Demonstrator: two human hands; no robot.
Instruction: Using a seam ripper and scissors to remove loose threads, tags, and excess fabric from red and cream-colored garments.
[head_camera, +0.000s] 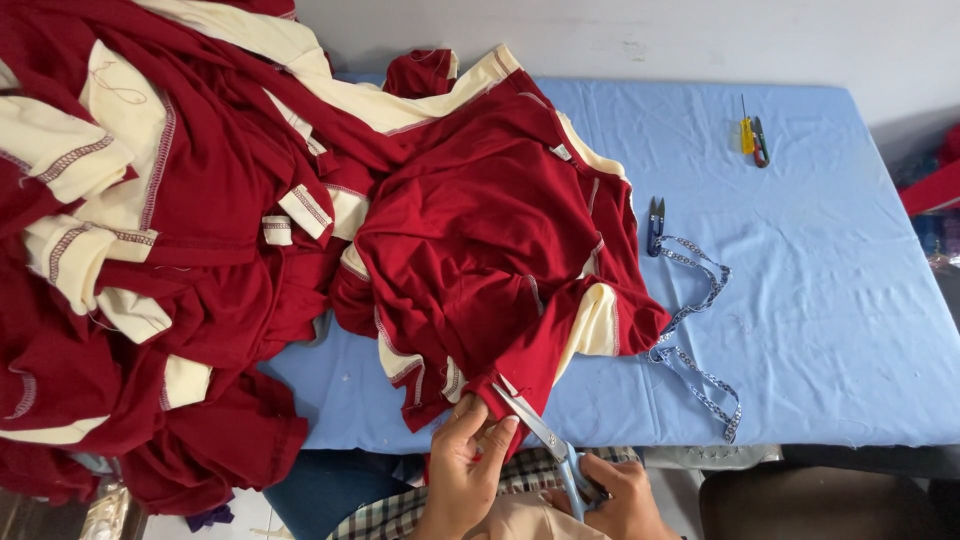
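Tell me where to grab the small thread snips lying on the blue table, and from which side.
Grip the small thread snips across the dark body at the near end, probably coming from the bare right side. The blades point away toward the wall, the patterned ribbon trails from the near end, and the red garment crowds the left.

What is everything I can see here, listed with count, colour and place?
garment: one, dark red with cream trim, middle of the table.
garment pile: many, red and cream, heaped at left.
table cover: one, light blue, spread over the table.
thread snips: one, blue, right of the garment.
patterned ribbon: one, blue and white, trailing from the snips.
small tool: one, yellow, far right.
scissors: one, blue handles, at the garment's near edge.
left hand: pinches the garment's edge.
right hand: its grip is closed on the scissors.
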